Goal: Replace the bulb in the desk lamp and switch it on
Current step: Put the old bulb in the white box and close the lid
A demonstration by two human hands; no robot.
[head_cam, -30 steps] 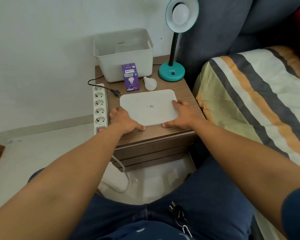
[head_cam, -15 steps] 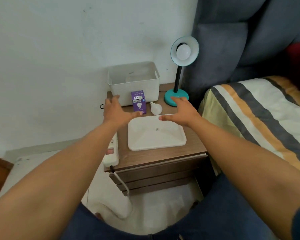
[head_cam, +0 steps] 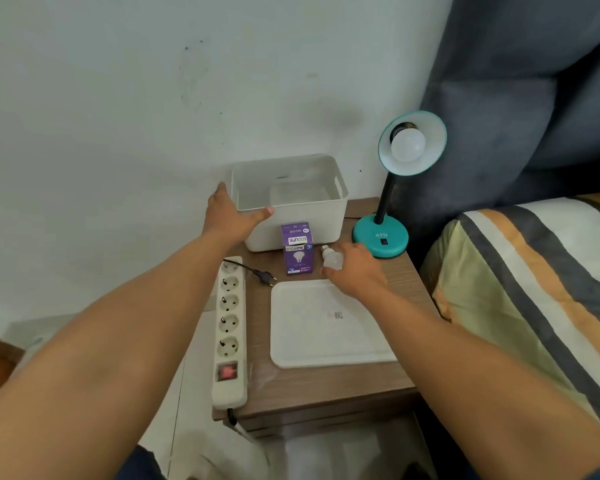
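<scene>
While the left hand (head_cam: 227,216) rests spread and empty against the near left corner of the white bin (head_cam: 288,199), thumb along its front rim and gripping nothing, the right hand (head_cam: 355,268) lies over the loose bulb (head_cam: 331,259) on the bedside table (head_cam: 326,386); its fingers touch or curl round the glass, but whether they have actually closed on it cannot be told from this angle. That bulb lies on its side, screw cap pointing away toward the bin, just beside the purple bulb box (head_cam: 297,249), which stands upright against the bin's front wall. Close in front of both lies a flat white tray (head_cam: 326,327), bare. To the right stands the teal desk lamp (head_cam: 394,188), its shade turned toward the camera with a bulb (head_cam: 407,145) seated in the socket and unlit. The lamp's black plug (head_cam: 265,275) lies loose on the wood beside the power strip (head_cam: 229,327), whose sockets all look unoccupied. Judged from this, the task is barely begun: nothing has been unscrewed and the lamp has no power. Left to do, as I read it, are taking out the bulb in the shade, screwing in the other one, pushing the plug into the strip, and pressing the switch on the lamp's base. Which of the two bulbs is the fresh one cannot be told.
</scene>
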